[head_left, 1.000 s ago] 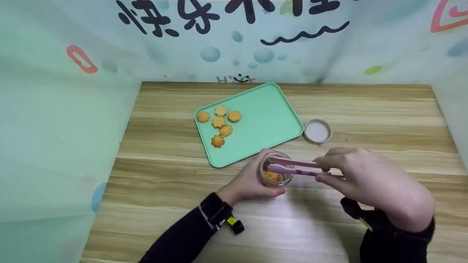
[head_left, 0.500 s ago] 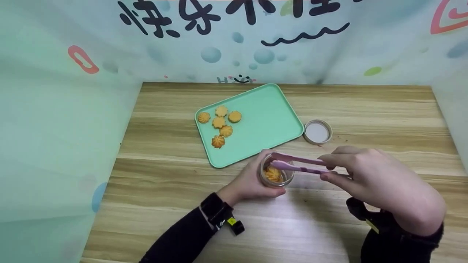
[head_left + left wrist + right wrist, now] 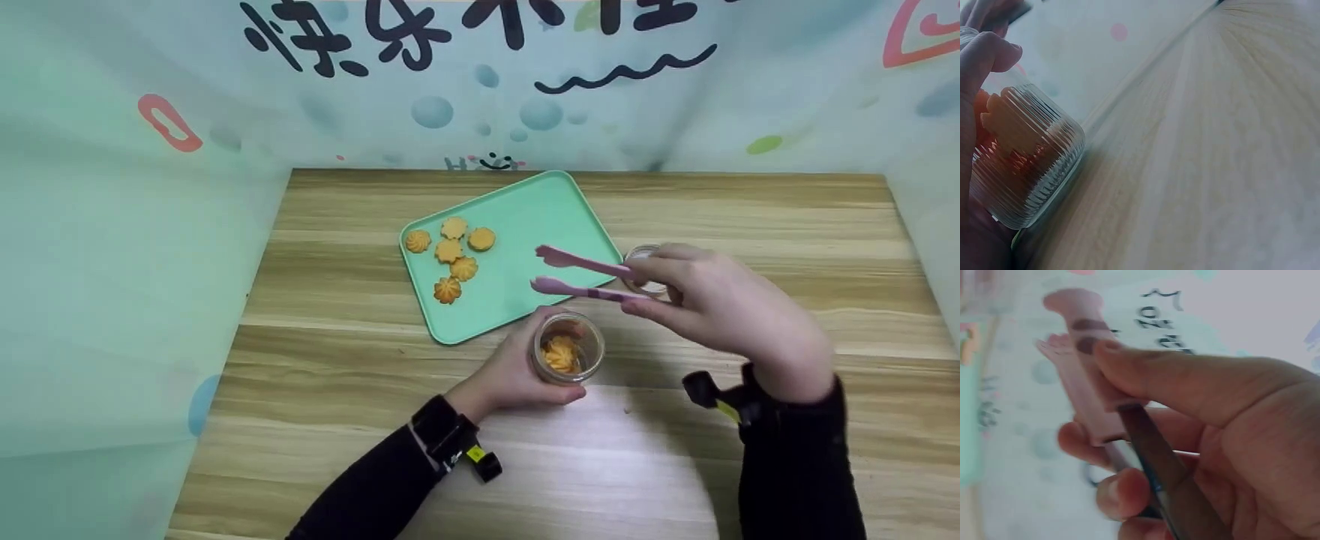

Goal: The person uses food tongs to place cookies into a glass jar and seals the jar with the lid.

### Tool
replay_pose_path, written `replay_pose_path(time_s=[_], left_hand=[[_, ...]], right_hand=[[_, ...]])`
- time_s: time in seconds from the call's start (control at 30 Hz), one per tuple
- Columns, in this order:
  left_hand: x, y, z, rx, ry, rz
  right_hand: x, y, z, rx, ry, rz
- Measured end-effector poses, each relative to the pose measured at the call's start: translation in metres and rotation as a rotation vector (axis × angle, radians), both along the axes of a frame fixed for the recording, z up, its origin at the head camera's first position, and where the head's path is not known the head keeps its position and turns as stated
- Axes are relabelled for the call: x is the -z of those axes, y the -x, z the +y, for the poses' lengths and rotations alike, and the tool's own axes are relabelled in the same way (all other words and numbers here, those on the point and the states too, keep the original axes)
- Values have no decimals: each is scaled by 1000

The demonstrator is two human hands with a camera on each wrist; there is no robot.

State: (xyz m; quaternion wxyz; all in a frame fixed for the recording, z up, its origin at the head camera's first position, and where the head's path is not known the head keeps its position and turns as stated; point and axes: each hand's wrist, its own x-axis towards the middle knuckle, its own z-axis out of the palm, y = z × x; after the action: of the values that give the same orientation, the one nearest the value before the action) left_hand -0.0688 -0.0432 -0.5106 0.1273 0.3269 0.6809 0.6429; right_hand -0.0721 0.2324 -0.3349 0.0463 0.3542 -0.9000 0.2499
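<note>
My left hand [image 3: 517,373] grips a clear glass jar [image 3: 592,352] around its side. Ribbed walls show on the jar [image 3: 1044,163] in the left wrist view, with cookies inside; from above, one swirled cookie [image 3: 560,354] is visible through the mouth. In my right hand [image 3: 720,304] is a pair of pink-tipped tongs [image 3: 581,291], pinched between thumb and fingers. The tong arms stand apart with nothing between them, above the near right part of the green tray [image 3: 532,225]. The right wrist view shows metal behind the pink ends of the tongs [image 3: 1089,354].
Several cookies [image 3: 448,250] lie at the left end of the tray. A round jar lid [image 3: 641,259] sits against the tray's right corner, partly covered by my right hand. A printed cloth [image 3: 465,112] stands along the wooden table's [image 3: 337,300] far edge and sides.
The tongs have come out of the jar's mouth, lifted forward over the tray's edge with nothing in them, and spread wider. My left hand and the jar have stayed in place.
</note>
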Motion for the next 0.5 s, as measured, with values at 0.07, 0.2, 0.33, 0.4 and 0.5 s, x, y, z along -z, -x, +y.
replay_pose_path(time_s=[0.07,0.2,0.33,0.4,0.5], left_hand=[[0,0,0,4,-2,-1],[-1,1,0,7,-3,2],[-2,1,1,9,-3,9],[-3,1,2,9,-5,2],[-4,0,1,12,-6,-15]], right_hand=[[10,14,-4,5,-4,-40],[32,39,-11,15,-14,-97],[49,66,-20,10,-39,-148],[55,79,-26,10,-60,-172],[61,99,-35,25,-85,-189]])
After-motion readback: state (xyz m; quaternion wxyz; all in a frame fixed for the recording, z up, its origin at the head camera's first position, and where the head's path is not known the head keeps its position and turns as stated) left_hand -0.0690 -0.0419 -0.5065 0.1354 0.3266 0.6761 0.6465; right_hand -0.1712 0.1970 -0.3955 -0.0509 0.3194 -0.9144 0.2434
